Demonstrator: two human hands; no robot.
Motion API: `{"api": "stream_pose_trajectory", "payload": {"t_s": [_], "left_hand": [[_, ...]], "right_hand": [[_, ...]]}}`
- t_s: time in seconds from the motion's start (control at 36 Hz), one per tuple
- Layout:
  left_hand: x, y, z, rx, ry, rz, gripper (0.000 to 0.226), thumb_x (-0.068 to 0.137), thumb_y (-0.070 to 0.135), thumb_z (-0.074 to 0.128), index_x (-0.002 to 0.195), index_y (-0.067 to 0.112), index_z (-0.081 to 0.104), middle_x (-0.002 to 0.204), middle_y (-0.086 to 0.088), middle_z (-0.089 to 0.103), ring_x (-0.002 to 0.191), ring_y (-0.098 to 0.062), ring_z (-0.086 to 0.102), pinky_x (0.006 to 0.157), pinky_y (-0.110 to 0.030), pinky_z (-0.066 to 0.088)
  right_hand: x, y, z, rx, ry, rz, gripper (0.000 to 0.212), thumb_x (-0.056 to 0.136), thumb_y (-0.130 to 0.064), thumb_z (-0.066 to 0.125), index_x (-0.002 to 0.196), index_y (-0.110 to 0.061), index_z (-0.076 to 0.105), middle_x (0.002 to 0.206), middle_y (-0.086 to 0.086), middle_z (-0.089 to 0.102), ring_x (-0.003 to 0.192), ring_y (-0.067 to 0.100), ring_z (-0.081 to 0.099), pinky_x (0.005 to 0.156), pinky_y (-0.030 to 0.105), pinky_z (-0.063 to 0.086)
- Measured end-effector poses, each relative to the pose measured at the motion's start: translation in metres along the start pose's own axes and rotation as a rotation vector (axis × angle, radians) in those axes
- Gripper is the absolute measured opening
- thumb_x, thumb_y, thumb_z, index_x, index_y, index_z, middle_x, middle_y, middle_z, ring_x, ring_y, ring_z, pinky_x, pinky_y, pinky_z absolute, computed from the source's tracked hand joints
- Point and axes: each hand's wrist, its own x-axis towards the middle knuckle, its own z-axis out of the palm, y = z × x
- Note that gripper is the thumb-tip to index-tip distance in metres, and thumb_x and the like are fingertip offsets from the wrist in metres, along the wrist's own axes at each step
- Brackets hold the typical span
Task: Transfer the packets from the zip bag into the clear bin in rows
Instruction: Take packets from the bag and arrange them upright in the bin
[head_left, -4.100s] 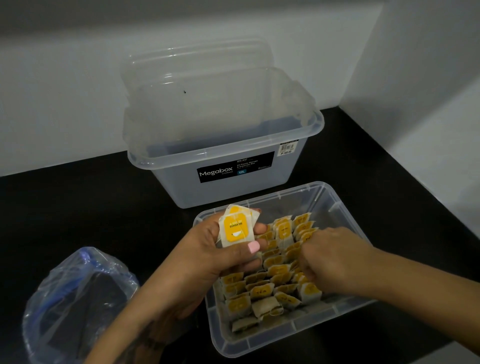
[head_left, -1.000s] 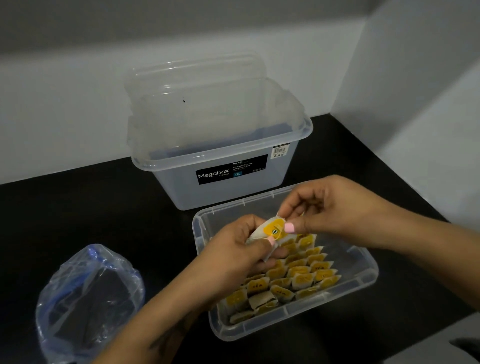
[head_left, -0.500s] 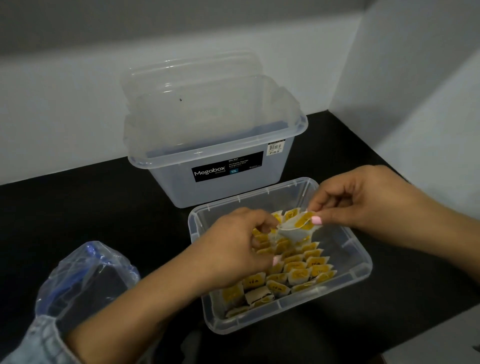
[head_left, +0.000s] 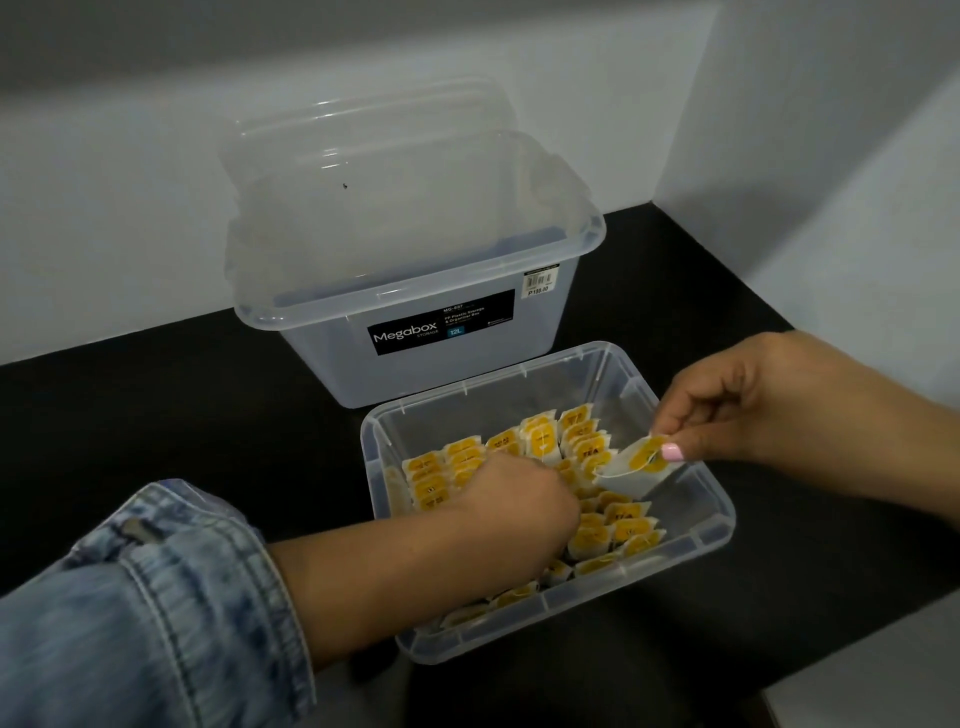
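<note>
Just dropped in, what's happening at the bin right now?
A person is filling the shallow clear bin with yellow-labelled packets standing in rows. The right hand pinches one packet over the bin's right side, where a gap remains. The left hand reaches down among the rows; whether it grips anything is hidden. A taller Megabox tub stands behind. The zip bag is out of view.

A black label (head_left: 443, 329) on the tall storage box (head_left: 415, 358) reads "Megabox STORAGE" and "12L"; its white price sticker (head_left: 540, 281) shows "P159.00". Several yellow packets (head_left: 592, 452) read "TEA".
</note>
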Motion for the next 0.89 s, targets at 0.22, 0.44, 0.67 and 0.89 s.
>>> {"api": "stream_pose_trajectory", "payload": {"t_s": [0.22, 0.44, 0.67, 0.89], "left_hand": [[0.005, 0.0, 0.008, -0.093, 0.016, -0.106, 0.01, 0.09, 0.02, 0.057, 0.094, 0.015, 0.064, 0.09, -0.002, 0.058, 0.081, -0.019, 0.053, 0.06, -0.031, 0.041], [0.003, -0.003, 0.012, -0.152, 0.037, -0.19, 0.013, 0.09, 0.027, 0.055, 0.093, 0.017, 0.063, 0.092, -0.002, 0.059, 0.081, -0.019, 0.053, 0.062, -0.032, 0.042], [0.0, -0.013, 0.012, -0.189, 0.05, -0.177, 0.024, 0.09, 0.026, 0.053, 0.068, 0.018, 0.048, 0.068, 0.001, 0.046, 0.072, -0.018, 0.053, 0.061, -0.031, 0.047], [-0.002, -0.015, 0.011, -0.252, 0.065, -0.192, 0.036, 0.092, 0.027, 0.048, 0.059, 0.018, 0.037, 0.061, 0.002, 0.038, 0.068, -0.018, 0.048, 0.061, -0.03, 0.045]], "right_hand": [[-0.002, 0.005, 0.002, 0.02, -0.03, -0.014, 0.009, 0.066, -0.039, 0.07, 0.076, -0.037, 0.07, 0.069, -0.024, 0.068, 0.069, -0.007, 0.065, 0.066, 0.011, 0.051], [0.007, -0.002, 0.024, -0.012, -0.23, 0.055, 0.009, 0.075, -0.031, 0.076, 0.075, -0.037, 0.069, 0.075, -0.027, 0.067, 0.071, -0.01, 0.064, 0.071, 0.018, 0.053], [0.024, -0.013, 0.054, -0.173, -0.377, 0.002, 0.006, 0.079, -0.034, 0.074, 0.078, -0.035, 0.068, 0.073, -0.023, 0.064, 0.075, -0.014, 0.059, 0.075, 0.013, 0.048], [0.036, -0.017, 0.071, -0.398, -0.371, -0.081, 0.009, 0.085, -0.027, 0.066, 0.089, -0.026, 0.074, 0.089, -0.015, 0.07, 0.084, -0.004, 0.06, 0.085, 0.019, 0.049]]}}
